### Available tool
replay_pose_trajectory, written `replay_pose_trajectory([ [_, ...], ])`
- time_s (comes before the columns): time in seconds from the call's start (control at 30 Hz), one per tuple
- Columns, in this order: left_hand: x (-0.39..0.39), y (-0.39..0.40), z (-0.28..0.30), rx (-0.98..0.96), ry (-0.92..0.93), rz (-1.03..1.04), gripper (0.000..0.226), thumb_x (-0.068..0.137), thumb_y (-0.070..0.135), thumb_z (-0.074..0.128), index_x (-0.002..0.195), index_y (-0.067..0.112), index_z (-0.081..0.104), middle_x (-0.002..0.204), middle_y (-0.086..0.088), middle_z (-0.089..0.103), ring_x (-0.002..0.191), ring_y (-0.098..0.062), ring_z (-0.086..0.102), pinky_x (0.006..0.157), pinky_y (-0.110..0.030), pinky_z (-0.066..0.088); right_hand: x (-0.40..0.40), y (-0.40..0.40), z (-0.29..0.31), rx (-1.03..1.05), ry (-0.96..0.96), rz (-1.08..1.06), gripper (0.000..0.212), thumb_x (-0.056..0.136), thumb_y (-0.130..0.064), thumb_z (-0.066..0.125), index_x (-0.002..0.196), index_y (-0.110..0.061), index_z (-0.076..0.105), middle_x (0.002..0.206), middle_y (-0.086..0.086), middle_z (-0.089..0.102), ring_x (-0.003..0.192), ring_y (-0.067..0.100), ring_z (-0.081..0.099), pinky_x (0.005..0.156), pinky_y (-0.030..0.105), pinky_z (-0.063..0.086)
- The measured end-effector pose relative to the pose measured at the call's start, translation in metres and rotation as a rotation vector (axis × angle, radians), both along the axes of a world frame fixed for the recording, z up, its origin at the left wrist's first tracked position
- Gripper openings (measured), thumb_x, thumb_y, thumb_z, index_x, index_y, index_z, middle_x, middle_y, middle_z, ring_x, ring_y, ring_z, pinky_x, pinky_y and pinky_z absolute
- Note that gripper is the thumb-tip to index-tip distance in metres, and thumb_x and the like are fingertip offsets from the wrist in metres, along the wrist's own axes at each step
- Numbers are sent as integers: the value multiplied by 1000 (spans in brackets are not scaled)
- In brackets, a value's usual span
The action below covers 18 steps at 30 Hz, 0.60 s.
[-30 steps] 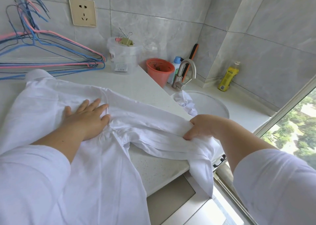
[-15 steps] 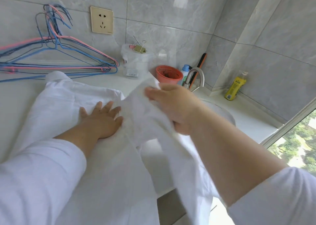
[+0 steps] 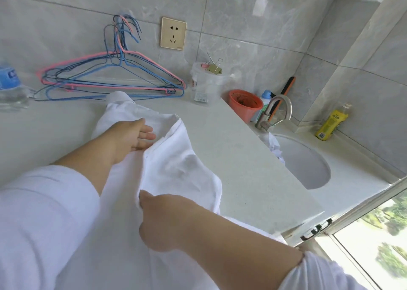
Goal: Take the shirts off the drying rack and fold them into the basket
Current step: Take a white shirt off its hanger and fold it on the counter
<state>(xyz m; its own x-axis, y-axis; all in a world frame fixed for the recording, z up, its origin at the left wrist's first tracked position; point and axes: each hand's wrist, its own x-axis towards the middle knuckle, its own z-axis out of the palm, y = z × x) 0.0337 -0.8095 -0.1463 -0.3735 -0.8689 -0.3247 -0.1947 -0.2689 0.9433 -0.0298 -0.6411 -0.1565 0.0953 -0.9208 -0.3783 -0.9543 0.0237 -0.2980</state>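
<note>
A white shirt (image 3: 176, 164) lies on the pale counter (image 3: 242, 157), its collar end pointing toward the wall. One side of it is folded over its middle. My left hand (image 3: 134, 133) rests flat on the shirt near the collar, fingers straight. My right hand (image 3: 163, 217) is nearer to me, at the lower edge of the folded part. Its thumb lies on top and its fingers are tucked under the cloth, pinching it. Neither a basket nor a drying rack is in view.
Pink and blue wire hangers (image 3: 110, 80) lean on the tiled wall. A clear tub with clips (image 3: 207, 82), an orange cup (image 3: 244, 104) and a tap (image 3: 277, 111) stand behind the shirt. The sink (image 3: 308, 168) holds a white cloth (image 3: 275, 146). A yellow bottle (image 3: 332, 122) stands right, a window lower right.
My right hand lifted the shirt's right side off the counter edge, swung it left and laid it over the body. My left hand slid up toward the collar.
</note>
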Motion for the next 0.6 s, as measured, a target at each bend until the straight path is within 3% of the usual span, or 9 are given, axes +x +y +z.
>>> replay_pose_trajectory([
  [0.07,14,6,4,58,-115,-99,46,95,50,38,111,11,56,102,-8,66,82,-24,64,69,-33,49,2,7,8,45,-4,-31,58,89,-16,48,140,-22,23,122,11,54,112,35,53,83,39,41],
  [0.13,17,21,11,24,-316,-237,42,87,54,51,101,15,59,99,-7,68,83,-25,64,69,-31,51,10,8,12,51,24,-17,61,88,-20,49,141,-26,19,123,10,53,113,35,53,82,40,41],
  [0.2,13,35,10,-151,-627,-367,38,80,48,64,99,15,61,96,-7,68,85,-26,66,73,-33,53,13,8,14,81,11,-1,65,88,-25,49,144,-28,16,127,9,53,114,34,53,84,39,42],
  [0.3,1,48,1,-463,-1006,-440,29,83,24,57,108,8,58,102,-9,62,91,-28,62,72,-32,49,6,16,29,111,-21,1,65,88,-36,54,143,-19,24,125,6,53,108,27,54,81,34,44],
  [0.43,1,53,-3,-606,-1060,-365,28,85,10,51,113,5,52,104,-12,57,86,-28,53,69,-30,40,-23,36,47,227,55,-33,49,77,-46,67,113,-19,46,95,-2,54,72,15,51,56,28,38],
  [0.53,6,55,-5,-663,-1089,-314,28,83,7,51,112,6,49,110,-13,58,91,-29,54,71,-32,39,-48,55,52,321,113,-10,39,76,-40,72,101,-20,50,96,-2,58,82,18,57,61,25,42],
  [0.6,7,61,-5,-662,-1115,-298,42,82,6,50,123,8,41,113,-14,57,96,-31,54,73,-35,41,-60,66,52,330,113,-13,34,77,-35,72,102,-21,53,98,-3,58,88,18,56,63,22,40],
])
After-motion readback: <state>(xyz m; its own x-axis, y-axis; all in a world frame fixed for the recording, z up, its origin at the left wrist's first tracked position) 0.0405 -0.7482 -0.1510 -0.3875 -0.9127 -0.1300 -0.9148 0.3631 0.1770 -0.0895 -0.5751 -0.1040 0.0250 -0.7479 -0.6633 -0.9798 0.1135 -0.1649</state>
